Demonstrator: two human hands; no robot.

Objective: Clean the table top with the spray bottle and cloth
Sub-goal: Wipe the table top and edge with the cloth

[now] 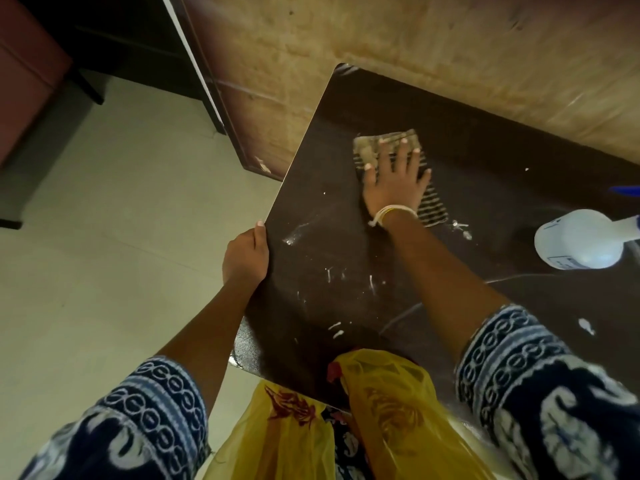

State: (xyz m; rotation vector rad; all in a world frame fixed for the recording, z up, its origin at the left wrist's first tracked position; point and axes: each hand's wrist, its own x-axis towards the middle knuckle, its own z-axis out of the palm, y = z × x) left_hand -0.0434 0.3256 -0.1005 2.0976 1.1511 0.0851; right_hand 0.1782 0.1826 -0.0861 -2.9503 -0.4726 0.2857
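A dark brown table top [346, 258] fills the middle of the view, marked with white streaks and smears. A striped beige cloth [369, 147] lies flat on its far part. My right hand [394, 181] presses down on the cloth with fingers spread and straight. My left hand [246, 258] grips the table's left edge, thumb on top and fingers curled under. A white spray bottle [581, 240] with a blue nozzle lies on its side on the table at the right, apart from both hands.
A rough tan wall [450, 46] runs behind the table. A dark wooden panel [221, 81] leans at the back left. Pale floor tiles [104, 254] spread on the left. A yellow scarf [381, 410] hangs from me over the table's near edge.
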